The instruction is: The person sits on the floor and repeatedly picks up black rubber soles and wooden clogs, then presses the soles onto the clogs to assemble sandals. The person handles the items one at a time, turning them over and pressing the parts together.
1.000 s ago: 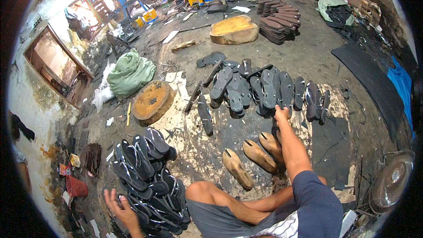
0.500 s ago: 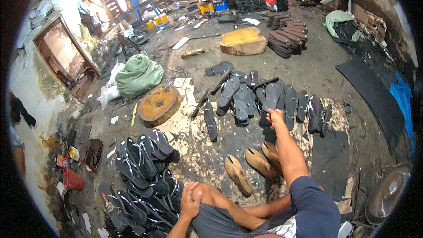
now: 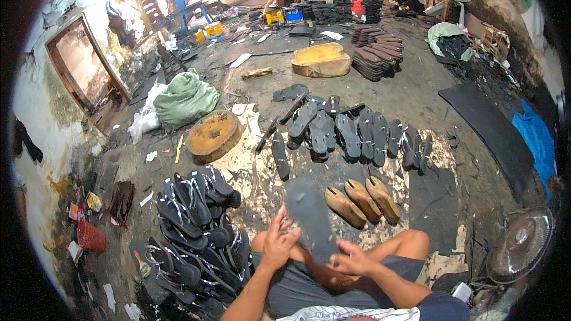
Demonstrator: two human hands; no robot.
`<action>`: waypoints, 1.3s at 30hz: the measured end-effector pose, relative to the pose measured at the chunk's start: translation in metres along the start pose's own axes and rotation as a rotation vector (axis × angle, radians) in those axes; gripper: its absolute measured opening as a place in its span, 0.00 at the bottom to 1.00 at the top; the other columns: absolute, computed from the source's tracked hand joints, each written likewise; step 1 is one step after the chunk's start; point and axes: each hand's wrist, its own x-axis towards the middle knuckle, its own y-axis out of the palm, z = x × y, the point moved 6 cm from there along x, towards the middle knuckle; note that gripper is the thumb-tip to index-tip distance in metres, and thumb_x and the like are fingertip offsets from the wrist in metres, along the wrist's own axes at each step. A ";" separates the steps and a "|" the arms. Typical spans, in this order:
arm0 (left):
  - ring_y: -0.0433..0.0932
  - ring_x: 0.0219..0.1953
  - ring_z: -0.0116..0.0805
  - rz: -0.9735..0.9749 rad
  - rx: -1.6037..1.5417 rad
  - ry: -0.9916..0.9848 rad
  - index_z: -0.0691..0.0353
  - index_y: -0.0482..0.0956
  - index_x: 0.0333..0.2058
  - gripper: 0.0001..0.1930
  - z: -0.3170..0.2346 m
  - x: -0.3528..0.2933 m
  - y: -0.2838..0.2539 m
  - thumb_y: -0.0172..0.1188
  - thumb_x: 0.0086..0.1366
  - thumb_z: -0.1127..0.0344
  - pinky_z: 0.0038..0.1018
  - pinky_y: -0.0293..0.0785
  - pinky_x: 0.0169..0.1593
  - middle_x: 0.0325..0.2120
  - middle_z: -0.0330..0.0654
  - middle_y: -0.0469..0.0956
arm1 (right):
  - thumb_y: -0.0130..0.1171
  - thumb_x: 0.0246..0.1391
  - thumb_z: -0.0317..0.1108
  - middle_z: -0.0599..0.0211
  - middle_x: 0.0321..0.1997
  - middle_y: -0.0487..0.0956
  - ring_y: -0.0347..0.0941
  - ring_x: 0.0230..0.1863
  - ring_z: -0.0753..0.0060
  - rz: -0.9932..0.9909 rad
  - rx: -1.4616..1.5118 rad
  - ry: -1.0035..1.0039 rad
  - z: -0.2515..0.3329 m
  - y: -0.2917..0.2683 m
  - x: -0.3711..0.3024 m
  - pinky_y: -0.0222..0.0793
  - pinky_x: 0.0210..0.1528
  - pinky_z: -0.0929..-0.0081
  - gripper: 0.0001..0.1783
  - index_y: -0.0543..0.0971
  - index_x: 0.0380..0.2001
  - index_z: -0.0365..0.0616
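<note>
A dark grey sandal sole [image 3: 312, 217], smeared by motion, is in front of my lap between my two hands. My right hand [image 3: 352, 260] has its fingers on the sole's near end. At its left edge is my left hand [image 3: 281, 241], fingers spread and not closed round it. Three wooden foot-shaped lasts [image 3: 363, 201] lie side by side just beyond my right hand. Farther out stretches an uneven row of dark sandals and soles [image 3: 373, 134], some overlapping. A pile of black thong sandals with pale straps [image 3: 193, 220] lies to my left.
A round wooden block [image 3: 214, 137] stands beyond the sandal pile, near a green sack [image 3: 185, 100]. Farther off are a yellow-topped block [image 3: 321, 60] and stacked brown soles [image 3: 377, 56]. A fan [image 3: 519, 244] is at right. Two people sit at the back.
My right hand has come back from the sandal row to my lap with a sole. My left hand has left my knee and risen beside it. The wooden lasts now lie closer together.
</note>
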 end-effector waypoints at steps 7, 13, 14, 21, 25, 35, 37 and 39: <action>0.77 0.50 0.38 0.067 0.210 0.099 0.60 0.75 0.57 0.21 0.016 -0.036 0.007 0.63 0.67 0.63 0.33 0.71 0.56 0.48 0.47 0.79 | 0.60 0.65 0.45 0.69 0.52 0.74 0.70 0.48 0.76 0.506 -0.291 -0.151 0.019 0.044 -0.055 0.69 0.52 0.70 0.31 0.67 0.65 0.41; 0.79 0.48 0.30 0.330 0.031 0.017 0.62 0.78 0.48 0.18 0.017 -0.092 0.035 0.70 0.60 0.68 0.28 0.73 0.54 0.44 0.42 0.82 | 0.65 0.61 0.44 0.65 0.47 0.80 0.74 0.47 0.76 -0.013 -0.089 -0.120 0.073 0.029 -0.014 0.72 0.50 0.72 0.29 0.73 0.57 0.36; 0.79 0.48 0.29 0.294 0.050 0.008 0.61 0.78 0.47 0.17 0.018 -0.096 0.032 0.70 0.60 0.68 0.27 0.73 0.54 0.44 0.41 0.82 | 0.66 0.60 0.44 0.65 0.46 0.80 0.74 0.47 0.76 0.001 -0.100 -0.137 0.073 0.030 -0.015 0.72 0.49 0.73 0.28 0.74 0.56 0.36; 0.77 0.43 0.26 0.190 -0.020 -0.043 0.59 0.73 0.52 0.16 0.023 -0.093 0.022 0.64 0.66 0.71 0.23 0.72 0.50 0.42 0.36 0.79 | 0.65 0.60 0.38 0.67 0.45 0.80 0.74 0.45 0.79 -0.054 -0.115 -0.269 0.076 0.043 -0.022 0.72 0.47 0.76 0.23 0.75 0.52 0.34; 0.75 0.44 0.24 0.229 -0.289 -0.198 0.57 0.63 0.62 0.23 0.034 -0.088 0.022 0.55 0.71 0.74 0.22 0.71 0.49 0.46 0.40 0.75 | 0.65 0.60 0.36 0.68 0.44 0.80 0.73 0.44 0.80 -0.099 -0.169 -0.218 0.072 0.042 -0.026 0.72 0.47 0.77 0.21 0.75 0.52 0.35; 0.45 0.72 0.66 0.533 0.851 0.026 0.64 0.38 0.72 0.56 -0.023 -0.110 0.067 0.70 0.58 0.53 0.47 0.55 0.69 0.69 0.72 0.37 | 0.62 0.62 0.34 0.64 0.46 0.79 0.73 0.47 0.79 -0.300 -0.129 -0.263 0.091 0.006 0.001 0.72 0.49 0.77 0.20 0.73 0.53 0.35; 0.50 0.71 0.65 0.440 0.682 0.098 0.64 0.39 0.72 0.54 -0.007 -0.102 0.056 0.68 0.58 0.57 0.46 0.56 0.68 0.70 0.70 0.37 | 0.61 0.64 0.41 0.63 0.47 0.80 0.74 0.46 0.79 -0.209 -0.166 -0.306 0.110 0.007 0.009 0.72 0.46 0.77 0.23 0.73 0.54 0.37; 0.63 0.66 0.58 0.339 0.534 0.155 0.65 0.38 0.72 0.51 0.016 -0.092 0.031 0.64 0.59 0.64 0.41 0.62 0.66 0.67 0.68 0.54 | 0.60 0.64 0.44 0.63 0.46 0.80 0.74 0.45 0.79 -0.149 0.135 -0.199 0.108 -0.009 0.030 0.72 0.44 0.78 0.24 0.74 0.54 0.38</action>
